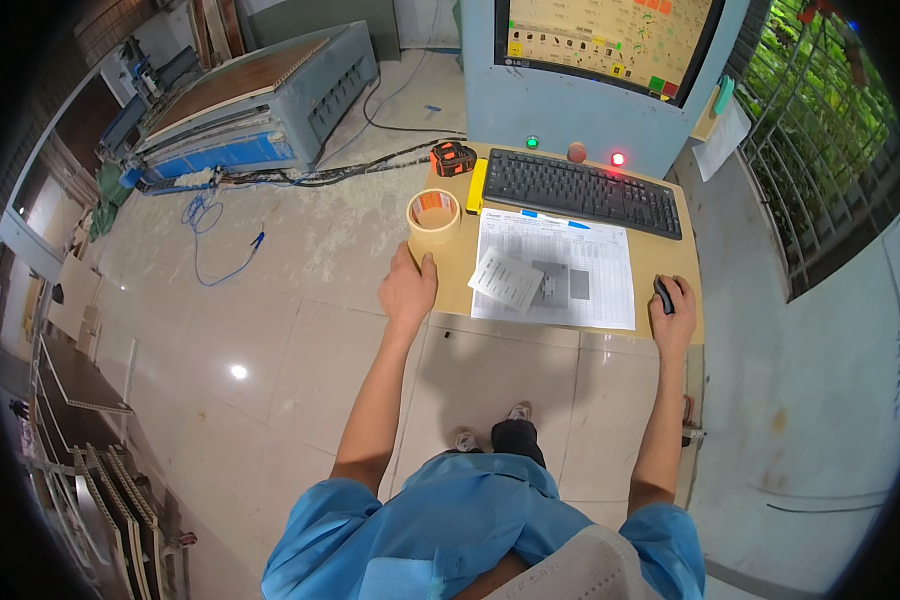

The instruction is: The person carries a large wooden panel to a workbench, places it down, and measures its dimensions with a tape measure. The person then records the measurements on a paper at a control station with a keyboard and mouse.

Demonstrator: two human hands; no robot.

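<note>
My left hand (408, 286) is at the left edge of a tan desk top (454, 290), its thumb on top and its fingers curled at the edge. Just beyond it stands a roll of pale yellow tape (432, 232), not touched. At the desk's right side my right hand (674, 318) is closed over a black computer mouse (663, 294). A printed sheet (600, 265) with a table and a drawing lies between my hands. On its lower left part rests a smaller white slip (507, 280).
A black keyboard (580, 190) lies behind the sheet, with a black and orange tape measure (452, 158) to its left. Behind stands a blue-grey cabinet (560, 112) with a lit screen (610, 40). Cables cross the floor toward a large machine bed (315, 100). Boards (120, 500) lean at lower left.
</note>
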